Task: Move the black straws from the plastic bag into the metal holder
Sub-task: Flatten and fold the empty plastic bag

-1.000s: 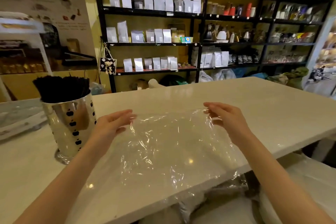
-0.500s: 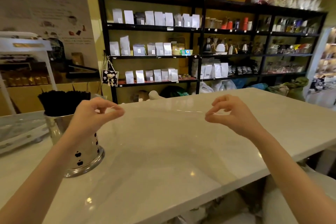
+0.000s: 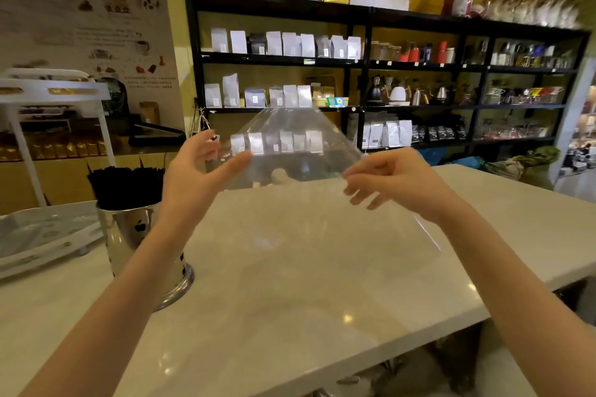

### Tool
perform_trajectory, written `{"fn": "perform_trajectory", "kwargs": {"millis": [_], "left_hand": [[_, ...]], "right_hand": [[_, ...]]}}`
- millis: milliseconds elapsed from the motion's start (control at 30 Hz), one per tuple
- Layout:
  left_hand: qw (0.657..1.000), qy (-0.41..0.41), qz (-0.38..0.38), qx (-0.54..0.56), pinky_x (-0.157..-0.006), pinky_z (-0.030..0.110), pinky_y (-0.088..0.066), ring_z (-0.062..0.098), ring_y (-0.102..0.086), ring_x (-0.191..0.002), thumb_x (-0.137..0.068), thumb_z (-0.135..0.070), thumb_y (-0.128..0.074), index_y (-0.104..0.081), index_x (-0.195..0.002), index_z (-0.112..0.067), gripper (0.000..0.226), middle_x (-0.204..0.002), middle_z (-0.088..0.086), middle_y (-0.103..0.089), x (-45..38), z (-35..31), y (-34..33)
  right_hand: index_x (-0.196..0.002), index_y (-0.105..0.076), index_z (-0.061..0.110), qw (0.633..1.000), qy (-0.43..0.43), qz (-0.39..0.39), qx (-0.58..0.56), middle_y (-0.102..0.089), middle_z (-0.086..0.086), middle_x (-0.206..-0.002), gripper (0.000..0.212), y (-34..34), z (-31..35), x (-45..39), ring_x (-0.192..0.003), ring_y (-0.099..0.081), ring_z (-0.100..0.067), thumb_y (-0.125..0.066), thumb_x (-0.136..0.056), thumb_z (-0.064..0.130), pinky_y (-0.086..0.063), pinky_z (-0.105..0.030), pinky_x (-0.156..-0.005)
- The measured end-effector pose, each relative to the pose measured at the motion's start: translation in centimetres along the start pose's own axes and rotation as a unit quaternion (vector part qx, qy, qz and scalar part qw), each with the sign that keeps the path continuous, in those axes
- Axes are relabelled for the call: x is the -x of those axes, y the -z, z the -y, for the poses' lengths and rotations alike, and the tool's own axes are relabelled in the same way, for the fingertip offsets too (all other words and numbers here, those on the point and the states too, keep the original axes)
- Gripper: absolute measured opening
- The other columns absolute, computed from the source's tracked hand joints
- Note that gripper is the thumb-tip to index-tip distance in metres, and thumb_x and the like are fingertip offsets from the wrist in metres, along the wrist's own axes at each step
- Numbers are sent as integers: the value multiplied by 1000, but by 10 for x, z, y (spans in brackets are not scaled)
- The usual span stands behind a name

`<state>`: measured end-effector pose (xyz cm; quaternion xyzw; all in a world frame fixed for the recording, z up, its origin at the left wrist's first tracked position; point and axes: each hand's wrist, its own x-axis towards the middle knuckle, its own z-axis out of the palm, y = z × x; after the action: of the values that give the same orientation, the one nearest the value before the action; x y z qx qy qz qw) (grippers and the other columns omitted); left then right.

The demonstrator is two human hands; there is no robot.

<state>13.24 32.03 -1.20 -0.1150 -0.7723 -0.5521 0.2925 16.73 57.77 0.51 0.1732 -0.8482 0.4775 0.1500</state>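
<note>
The clear plastic bag [image 3: 290, 151] is empty and held up in the air over the white counter [image 3: 322, 284]. Its far part stands up in front of the shelves. My left hand [image 3: 200, 177] grips the bag's left edge between thumb and fingers. My right hand [image 3: 393, 180] pinches its right edge, with the lower fingers spread. The shiny metal holder [image 3: 135, 235] stands at the left, just behind my left forearm. It is packed with black straws [image 3: 125, 184] standing upright.
A white tray [image 3: 42, 235] lies at the counter's left end, behind the holder. A white rack [image 3: 54, 90] stands beyond it. Black shelves [image 3: 361, 64] with pouches and kettles fill the back wall. The counter's front edge runs diagonally at lower right.
The bag lay flat on the counter a second ago. Both hands have lifted it by its far edge and raised it, so it now hangs in the air.
</note>
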Motion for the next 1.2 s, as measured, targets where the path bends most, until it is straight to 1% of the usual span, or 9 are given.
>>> {"fn": "perform_trajectory", "kwargs": {"millis": [133,267,433,667,733,833,933,1067,1200], "left_hand": [[955,149,120,226,-94,34,-40,18,-49,-117,-36,-78,-65,-29,-137,-15,124,-131,4,-50,10,26,2],[874,205,297,326,-84,33,-54,24,-63,-107,-37,-57,-81,-45,-126,-13,106,-116,8,-67,31,36,-17],[918,199,214,268,-58,21,-54,14,-71,-75,-70,-15,-68,-55,-119,-8,51,-79,3,-76,38,33,-31],[938,210,148,234,-52,24,-55,15,-71,-64,-83,-12,-58,-29,-138,-17,62,-72,3,-76,53,41,-19],[945,199,143,215,-58,26,-57,15,-71,-66,-83,-15,-57,-24,-140,-25,67,-72,2,-76,57,45,-13],[954,174,162,181,-67,27,-58,17,-71,-70,-82,-20,-57,-42,-131,-32,53,-77,1,-76,62,48,4],[965,150,185,105,-77,25,-55,23,-69,-89,-79,-28,-56,-53,-126,-23,47,-94,5,-74,72,45,28],[962,141,232,-14,-70,9,-48,1,-64,-92,-78,-30,-62,-55,-122,-23,45,-99,-10,-70,92,36,69],[962,101,201,-157,-65,4,-46,-19,-59,-72,-70,-25,-73,-63,-111,-22,43,-84,-18,-67,126,30,115]], "right_hand": [[-89,-69,9,980,-75,-59,-176,-73,2,-65,9,10,-13,4,-64,-71,-12,-64,-82,11,-54,-22,-51],[-88,-67,7,950,-151,-61,-267,-73,2,-64,9,-5,-30,6,-61,-69,-11,-63,-81,11,-52,-21,-49],[-89,-69,7,937,-193,-79,-282,-72,-2,-67,11,-28,-47,16,-58,-66,-13,-67,-79,13,-50,-20,-49],[-123,-45,28,952,-151,-135,-230,-70,-8,-71,61,-48,-49,30,-53,-64,-11,-75,-72,11,-55,-25,-54],[-119,-51,31,962,-120,-117,-215,-69,-7,-71,49,-52,-47,36,-57,-64,-13,-70,-77,13,-56,-26,-58],[-102,-68,21,975,-104,-51,-192,-70,-7,-78,22,-53,-39,44,-68,-65,-16,-64,-82,13,-56,-24,-60],[-109,-67,20,983,-99,32,-149,-74,-5,-91,35,-57,-32,50,-76,-69,-12,-69,-76,7,-57,-22,-65],[-114,-63,20,990,-88,76,-74,-75,-1,-91,46,-73,-13,60,-82,-70,-10,-75,-70,11,-56,-20,-73],[-97,-67,26,995,-55,82,27,-70,8,-74,30,-101,19,80,-67,-66,2,-77,-69,19,-46,-8,-58]]}}
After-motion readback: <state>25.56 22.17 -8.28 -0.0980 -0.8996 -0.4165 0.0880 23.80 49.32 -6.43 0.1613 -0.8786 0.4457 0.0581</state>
